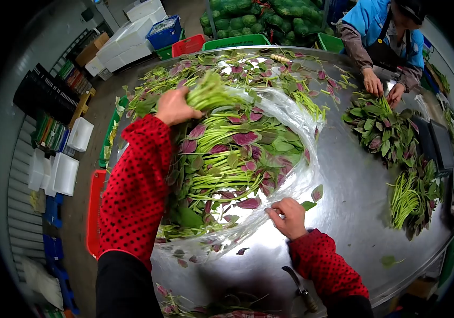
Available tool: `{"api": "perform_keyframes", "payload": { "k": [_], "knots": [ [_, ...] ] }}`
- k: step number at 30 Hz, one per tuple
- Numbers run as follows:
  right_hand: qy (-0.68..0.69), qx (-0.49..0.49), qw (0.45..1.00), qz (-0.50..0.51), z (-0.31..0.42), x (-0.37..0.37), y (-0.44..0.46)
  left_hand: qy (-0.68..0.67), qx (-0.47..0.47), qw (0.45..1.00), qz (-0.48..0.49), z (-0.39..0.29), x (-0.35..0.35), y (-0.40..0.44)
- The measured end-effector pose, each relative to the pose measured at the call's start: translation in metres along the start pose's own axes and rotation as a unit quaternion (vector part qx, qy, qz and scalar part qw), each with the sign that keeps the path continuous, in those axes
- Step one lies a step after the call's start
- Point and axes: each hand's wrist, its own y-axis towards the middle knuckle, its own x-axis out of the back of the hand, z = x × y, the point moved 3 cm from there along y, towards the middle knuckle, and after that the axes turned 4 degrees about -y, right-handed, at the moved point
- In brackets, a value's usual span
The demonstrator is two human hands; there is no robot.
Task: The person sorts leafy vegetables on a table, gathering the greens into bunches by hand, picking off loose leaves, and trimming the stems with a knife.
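My left hand (pixel 176 107) is closed around a bunch of amaranth greens (pixel 209 94), its pale green stems pointing to the right at the far side of an open clear plastic bag (pixel 312 151). Inside the bag lie several layers of amaranth (pixel 227 177) with long stems and green-purple leaves. At the bag's near right edge, my right hand (pixel 289 216) pinches the plastic between thumb and fingers. A loose leaf (pixel 317 193) rests just beyond that hand. Nearer to me, a knife (pixel 300 289) with a curved blade lies on the metal table (pixel 349 254).
Loose amaranth (pixel 269 69) covers the table's far side. At the right, a co-worker (pixel 391 47) handles stems above piled greens (pixel 381 127), beside a dark scale-like device (pixel 439 143). Red (pixel 94 212) and green crates (pixel 237 42) line the table edges.
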Motion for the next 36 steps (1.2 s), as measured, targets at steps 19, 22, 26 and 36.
{"api": "perform_keyframes", "payload": {
  "k": [19, 22, 26, 36],
  "knots": [
    [0.029, 0.066, 0.994, -0.078, 0.065, 0.006, 0.153, -0.362, -0.043, 0.925, -0.107, 0.054, 0.033, -0.051],
    [0.114, -0.085, 0.988, 0.060, 0.044, -0.057, 0.240, -0.313, -0.044, 0.943, -0.102, 0.063, 0.028, -0.046],
    [0.478, -0.215, 0.841, 0.134, 0.055, -0.118, 0.291, -0.300, -0.057, 0.945, -0.113, 0.059, 0.032, -0.057],
    [0.412, -0.153, 0.893, 0.092, 0.079, -0.088, 0.308, -0.449, -0.061, 0.890, -0.046, 0.075, 0.017, -0.048]
  ]
}}
